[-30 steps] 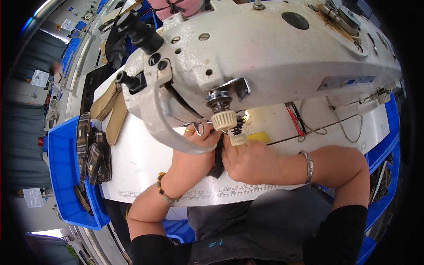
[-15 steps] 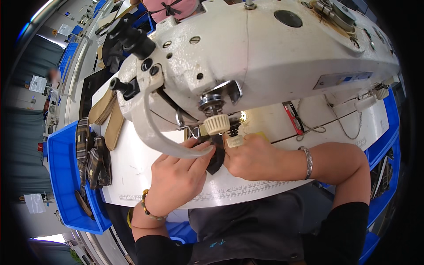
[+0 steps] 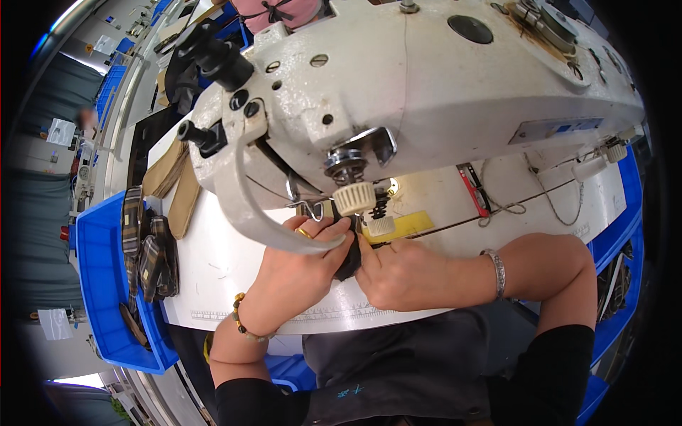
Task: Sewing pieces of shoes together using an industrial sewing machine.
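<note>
A white sewing machine (image 3: 440, 92) spans the upper part of the head view, its needle area hidden behind a cream tension knob (image 3: 354, 199). Just below lies a dark piece of fabric (image 3: 348, 259) on the white table. My left hand (image 3: 302, 270) presses and pinches its left side, a ring on one finger, partly behind the machine's curved white lever (image 3: 245, 209). At the right side of the fabric, my right hand (image 3: 398, 273) has its fingers curled in against the edge. A yellow strip (image 3: 403, 226) lies on the machine bed beyond my right hand.
On the left stands a blue bin (image 3: 106, 284) with plaid fabric pieces (image 3: 153, 259) over its edge. Tan fabric pieces (image 3: 181, 202) lie beside it. A red-handled tool (image 3: 474, 192) and a cord rest on the table at right. More blue bins (image 3: 625, 284) stand at far right.
My right hand has moved nearer to me and slightly right, uncovering more of the yellow strip. My left hand has shifted a little to the right along the dark fabric.
</note>
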`<state>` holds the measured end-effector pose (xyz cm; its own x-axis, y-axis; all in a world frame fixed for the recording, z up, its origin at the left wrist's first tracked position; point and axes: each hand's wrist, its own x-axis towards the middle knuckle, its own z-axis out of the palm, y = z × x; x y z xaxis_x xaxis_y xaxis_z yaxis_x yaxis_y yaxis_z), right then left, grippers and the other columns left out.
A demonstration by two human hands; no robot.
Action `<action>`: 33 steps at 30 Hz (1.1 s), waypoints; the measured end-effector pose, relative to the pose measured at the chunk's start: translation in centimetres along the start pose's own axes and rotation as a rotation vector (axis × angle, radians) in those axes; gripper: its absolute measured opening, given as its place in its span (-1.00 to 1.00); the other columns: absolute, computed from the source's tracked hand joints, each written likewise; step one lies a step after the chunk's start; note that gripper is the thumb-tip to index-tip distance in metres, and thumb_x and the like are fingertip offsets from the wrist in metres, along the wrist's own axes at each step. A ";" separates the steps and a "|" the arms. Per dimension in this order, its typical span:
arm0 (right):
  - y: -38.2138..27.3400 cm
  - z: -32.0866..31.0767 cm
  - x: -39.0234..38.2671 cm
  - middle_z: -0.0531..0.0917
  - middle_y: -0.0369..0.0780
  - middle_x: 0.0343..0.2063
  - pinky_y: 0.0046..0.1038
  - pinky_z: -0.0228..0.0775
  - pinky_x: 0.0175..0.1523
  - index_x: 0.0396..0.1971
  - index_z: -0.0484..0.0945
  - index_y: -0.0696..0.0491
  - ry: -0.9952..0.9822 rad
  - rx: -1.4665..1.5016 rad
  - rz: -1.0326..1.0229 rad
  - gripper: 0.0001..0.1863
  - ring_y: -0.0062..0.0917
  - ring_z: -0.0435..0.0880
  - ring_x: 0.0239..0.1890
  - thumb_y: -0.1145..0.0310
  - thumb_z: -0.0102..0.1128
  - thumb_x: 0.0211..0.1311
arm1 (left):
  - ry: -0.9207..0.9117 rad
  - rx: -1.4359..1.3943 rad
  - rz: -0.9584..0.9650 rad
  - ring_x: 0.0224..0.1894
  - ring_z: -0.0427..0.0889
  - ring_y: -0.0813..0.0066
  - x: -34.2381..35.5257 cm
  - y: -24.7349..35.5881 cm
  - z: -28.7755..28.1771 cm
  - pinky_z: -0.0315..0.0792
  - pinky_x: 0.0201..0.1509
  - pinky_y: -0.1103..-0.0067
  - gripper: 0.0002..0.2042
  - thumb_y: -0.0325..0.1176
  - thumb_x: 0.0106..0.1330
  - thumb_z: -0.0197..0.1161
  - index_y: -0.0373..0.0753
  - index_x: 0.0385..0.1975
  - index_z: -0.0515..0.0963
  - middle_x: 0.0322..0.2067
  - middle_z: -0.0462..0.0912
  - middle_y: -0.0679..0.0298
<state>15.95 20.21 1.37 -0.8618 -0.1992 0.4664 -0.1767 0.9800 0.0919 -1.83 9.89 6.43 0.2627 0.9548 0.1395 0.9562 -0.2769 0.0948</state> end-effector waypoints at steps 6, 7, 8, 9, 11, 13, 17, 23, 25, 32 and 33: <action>-0.1 0.0 0.0 0.67 0.28 -0.37 -0.52 0.36 -0.64 -0.68 0.60 0.19 -0.003 0.000 -0.005 -0.78 -0.51 0.62 -0.64 0.30 0.19 -0.20 | 0.009 -0.004 0.000 0.01 0.61 0.24 0.1 0.4 0.1 0.47 0.09 0.35 -0.54 -0.56 -0.18 0.25 -0.27 -0.13 0.65 -0.17 0.68 0.25; -0.1 0.0 0.0 0.67 0.28 -0.37 -0.51 0.36 -0.64 -0.68 0.60 0.19 -0.007 -0.001 -0.007 -0.78 -0.51 0.62 -0.64 0.30 0.19 -0.20 | 0.007 -0.027 -0.007 0.02 0.61 0.23 0.2 0.5 0.1 0.47 0.09 0.35 -0.52 -0.57 -0.21 0.25 -0.28 -0.13 0.64 -0.16 0.68 0.25; -0.1 0.0 0.0 0.67 0.28 -0.37 -0.51 0.36 -0.64 -0.68 0.60 0.19 -0.008 0.000 -0.008 -0.78 -0.51 0.62 -0.64 0.30 0.19 -0.20 | 0.007 -0.028 -0.008 0.02 0.61 0.23 0.2 0.4 0.1 0.47 0.09 0.35 -0.52 -0.57 -0.21 0.25 -0.28 -0.13 0.64 -0.16 0.68 0.25; -0.2 0.0 0.0 0.68 0.27 -0.38 -0.52 0.36 -0.64 -0.69 0.59 0.19 -0.002 0.002 -0.002 -0.78 -0.51 0.62 -0.65 0.31 0.19 -0.19 | 0.002 -0.073 -0.016 0.02 0.60 0.21 0.3 0.3 0.1 0.48 0.08 0.35 -0.50 -0.58 -0.23 0.25 -0.28 -0.12 0.64 -0.17 0.68 0.24; -0.2 0.0 0.1 0.68 0.26 -0.38 -0.52 0.36 -0.64 -0.70 0.58 0.18 0.004 0.005 -0.001 -0.79 -0.51 0.62 -0.65 0.31 0.19 -0.19 | -0.001 -0.117 -0.027 0.03 0.60 0.19 0.2 0.2 0.2 0.49 0.07 0.36 -0.48 -0.59 -0.26 0.25 -0.29 -0.12 0.64 -0.17 0.68 0.23; -0.1 -0.2 0.0 0.69 0.24 -0.39 -0.52 0.36 -0.63 -0.70 0.58 0.17 -0.019 0.008 -0.011 -0.79 -0.50 0.62 -0.65 0.32 0.18 -0.17 | 0.002 -0.151 -0.029 0.03 0.60 0.16 0.2 0.1 0.6 0.51 0.04 0.37 -0.46 -0.60 -0.29 0.25 -0.30 -0.12 0.64 -0.17 0.68 0.21; -0.3 -0.2 0.0 0.69 0.22 -0.39 -0.52 0.36 -0.64 -0.69 0.59 0.18 -0.034 -0.001 -0.019 -0.80 -0.50 0.62 -0.65 0.33 0.18 -0.16 | 0.021 -0.149 -0.036 0.02 0.60 0.15 0.0 0.3 0.9 0.52 0.01 0.38 -0.46 -0.61 -0.30 0.24 -0.30 -0.12 0.64 -0.17 0.68 0.20; -0.2 0.8 0.1 0.68 0.10 -0.52 -0.55 0.27 -0.66 -0.71 0.55 0.15 0.050 -0.093 0.002 -0.82 -0.53 0.55 -0.70 0.32 0.20 -0.25 | 0.011 -0.136 -0.030 -0.10 0.63 0.17 0.7 -0.2 0.9 0.54 -0.07 0.39 -0.61 -0.57 -0.07 0.25 -0.33 -0.14 0.63 -0.02 0.65 0.21; -0.1 1.7 0.1 0.55 -0.11 -0.70 -0.55 0.22 -0.68 -0.73 0.52 0.12 0.072 -0.036 0.093 -0.84 -0.56 0.47 -0.75 0.33 0.20 -0.29 | 0.034 -0.089 -0.094 -0.13 0.62 0.19 1.0 -0.3 1.0 0.53 -0.10 0.37 -0.62 -0.57 -0.07 0.27 -0.31 -0.14 0.63 -0.04 0.65 0.24; 1.3 2.0 0.2 0.47 -0.27 -0.75 -0.47 0.30 -0.69 -0.67 0.51 0.10 0.106 0.076 0.130 -0.88 -0.52 0.50 -0.75 0.38 0.22 -0.20 | 0.167 -0.022 -0.084 -0.21 0.60 0.30 1.4 -1.6 1.9 0.45 -0.22 0.43 -0.60 -0.56 -0.32 0.32 -0.24 -0.32 0.67 -0.20 0.66 0.32; 1.6 1.9 0.2 0.47 -0.27 -0.75 -0.47 0.30 -0.69 -0.67 0.51 0.10 0.107 0.074 0.130 -0.88 -0.52 0.50 -0.75 0.38 0.22 -0.20 | 0.181 0.014 -0.090 -0.22 0.60 0.36 1.2 -1.7 1.8 0.42 -0.24 0.45 -0.60 -0.55 -0.33 0.33 -0.20 -0.32 0.68 -0.24 0.65 0.37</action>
<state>14.58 21.70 -0.07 -0.8251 -0.0654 0.5611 -0.1049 0.9937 -0.0385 -2.95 11.67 4.61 0.1500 0.9400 0.3063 0.9768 -0.1888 0.1010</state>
